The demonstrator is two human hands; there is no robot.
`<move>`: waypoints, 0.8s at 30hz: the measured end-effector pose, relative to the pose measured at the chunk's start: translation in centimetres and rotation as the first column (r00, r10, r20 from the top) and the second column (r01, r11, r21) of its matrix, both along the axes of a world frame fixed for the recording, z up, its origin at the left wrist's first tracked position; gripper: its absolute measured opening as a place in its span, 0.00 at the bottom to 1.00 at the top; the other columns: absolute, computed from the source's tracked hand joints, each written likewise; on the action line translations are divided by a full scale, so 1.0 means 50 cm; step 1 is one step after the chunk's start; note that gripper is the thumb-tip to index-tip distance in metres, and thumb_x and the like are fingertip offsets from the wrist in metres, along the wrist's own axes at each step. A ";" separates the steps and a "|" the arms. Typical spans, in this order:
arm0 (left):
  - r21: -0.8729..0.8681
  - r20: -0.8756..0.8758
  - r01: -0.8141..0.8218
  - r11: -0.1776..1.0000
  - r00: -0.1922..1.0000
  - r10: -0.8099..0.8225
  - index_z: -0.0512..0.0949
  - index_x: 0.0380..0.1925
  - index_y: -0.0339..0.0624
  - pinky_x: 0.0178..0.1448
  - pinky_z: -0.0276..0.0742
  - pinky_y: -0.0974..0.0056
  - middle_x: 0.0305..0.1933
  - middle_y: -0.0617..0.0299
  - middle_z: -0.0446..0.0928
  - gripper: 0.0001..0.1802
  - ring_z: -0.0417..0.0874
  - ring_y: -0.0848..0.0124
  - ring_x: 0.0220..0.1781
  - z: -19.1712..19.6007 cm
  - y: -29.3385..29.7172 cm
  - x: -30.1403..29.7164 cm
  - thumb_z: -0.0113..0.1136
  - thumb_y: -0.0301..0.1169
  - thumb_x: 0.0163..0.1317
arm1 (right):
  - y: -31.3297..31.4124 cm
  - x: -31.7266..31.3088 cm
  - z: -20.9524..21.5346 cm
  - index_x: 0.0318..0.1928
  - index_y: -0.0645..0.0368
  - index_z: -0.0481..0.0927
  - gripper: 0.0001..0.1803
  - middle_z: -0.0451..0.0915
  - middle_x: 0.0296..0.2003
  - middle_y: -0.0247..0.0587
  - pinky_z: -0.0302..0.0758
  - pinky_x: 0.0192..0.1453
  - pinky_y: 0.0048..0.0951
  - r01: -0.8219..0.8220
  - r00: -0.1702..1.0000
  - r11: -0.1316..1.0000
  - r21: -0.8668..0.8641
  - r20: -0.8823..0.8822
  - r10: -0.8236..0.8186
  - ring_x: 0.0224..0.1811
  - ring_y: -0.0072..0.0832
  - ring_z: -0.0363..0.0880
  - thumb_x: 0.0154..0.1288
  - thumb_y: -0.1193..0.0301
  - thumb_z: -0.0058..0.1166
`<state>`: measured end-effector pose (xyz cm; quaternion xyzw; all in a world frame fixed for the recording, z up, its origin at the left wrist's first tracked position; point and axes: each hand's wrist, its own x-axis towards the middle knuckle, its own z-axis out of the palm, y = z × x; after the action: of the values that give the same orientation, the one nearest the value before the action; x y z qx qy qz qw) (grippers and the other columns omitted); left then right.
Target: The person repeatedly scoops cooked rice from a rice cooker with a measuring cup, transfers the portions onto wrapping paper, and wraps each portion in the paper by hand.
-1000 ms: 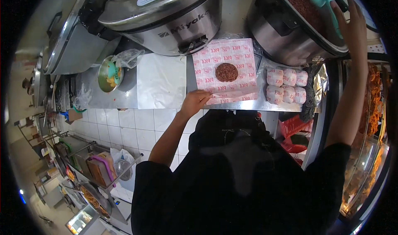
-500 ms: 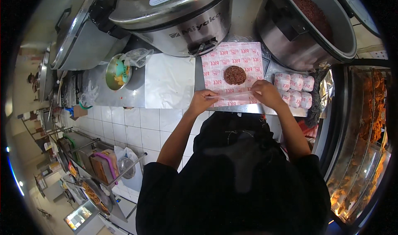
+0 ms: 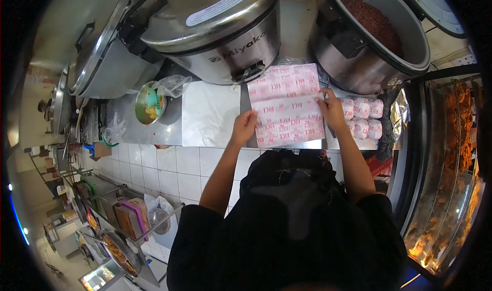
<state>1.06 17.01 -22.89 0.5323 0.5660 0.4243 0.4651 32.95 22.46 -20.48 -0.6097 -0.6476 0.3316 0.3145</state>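
Observation:
A pink-and-white printed wrapping paper (image 3: 289, 122) lies at the counter's front edge. Its near side is raised and folded over toward the far side, covering the mound of brown rice. My left hand (image 3: 244, 128) pinches the fold at its left edge. At the right edge, my right hand (image 3: 331, 110) grips the same paper between thumb and fingers. To the right of that hand, several small wrapped packets (image 3: 361, 111) in matching paper sit in two rows.
Behind the paper stand a lidded rice cooker (image 3: 215, 55) and an open rice cooker (image 3: 348, 60) holding reddish-brown rice (image 3: 374, 27). White sheets (image 3: 210, 116) and a metal bowl (image 3: 144, 114) are to the left. A glass food cabinet (image 3: 446, 188) borders the right side.
Both hands have moved away from me, drawing the near side of the wrapping paper up and over the rice mound, which was visible before and is now hidden.

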 end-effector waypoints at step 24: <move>-0.188 -0.774 0.375 0.908 0.513 -0.372 0.73 0.53 0.39 0.59 0.72 0.51 0.51 0.50 0.78 0.32 0.78 0.50 0.48 0.043 0.231 0.137 0.71 0.41 0.49 | -0.183 -0.125 0.008 0.60 0.50 0.72 0.27 0.65 0.63 0.48 0.52 0.73 0.51 -0.444 0.821 0.847 0.292 0.510 0.255 0.67 0.47 0.61 0.61 0.58 0.57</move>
<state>7.90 28.57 -20.73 0.7738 0.5840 0.0338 0.2431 26.71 13.31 -20.11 -0.4602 -0.8588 0.0943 0.2045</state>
